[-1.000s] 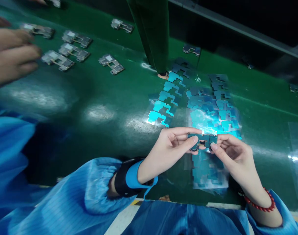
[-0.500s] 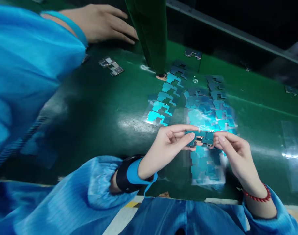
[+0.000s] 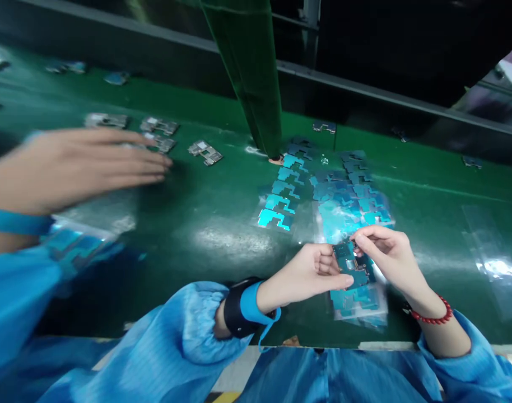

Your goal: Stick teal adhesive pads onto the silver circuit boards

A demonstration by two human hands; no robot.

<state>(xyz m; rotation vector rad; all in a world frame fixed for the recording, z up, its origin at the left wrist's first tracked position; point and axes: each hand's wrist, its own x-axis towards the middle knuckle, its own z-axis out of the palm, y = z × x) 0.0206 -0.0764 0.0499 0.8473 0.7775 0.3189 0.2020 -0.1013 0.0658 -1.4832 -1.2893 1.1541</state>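
Between my hands is a small dark circuit board (image 3: pixel 349 263) with a notch near its middle. My left hand (image 3: pixel 317 270) grips its left and lower side, thumb laid across the lower face. At the board's upper right edge, the thumb and forefinger of my right hand (image 3: pixel 380 249) are pinched together; whether they hold the board or a thin bit on it cannot be made out. Below the hands lie sheets of shiny blue stickers (image 3: pixel 334 212), cut in board shapes. Another strip of such stickers (image 3: pixel 277 207) lies to the left.
A co-worker's hand (image 3: pixel 88 168) reaches in from the left near several circuit boards (image 3: pixel 159 126). One more board (image 3: pixel 205 152) lies nearby. A green post (image 3: pixel 256 78) rises behind the sticker strip. Clear plastic film (image 3: pixel 491 257) lies at the right on the green table (image 3: pixel 222 201).
The board has turned from lying crosswise to tilted, and my right hand has shifted to its upper edge. The co-worker's hand has come down to the left. The view has shifted.
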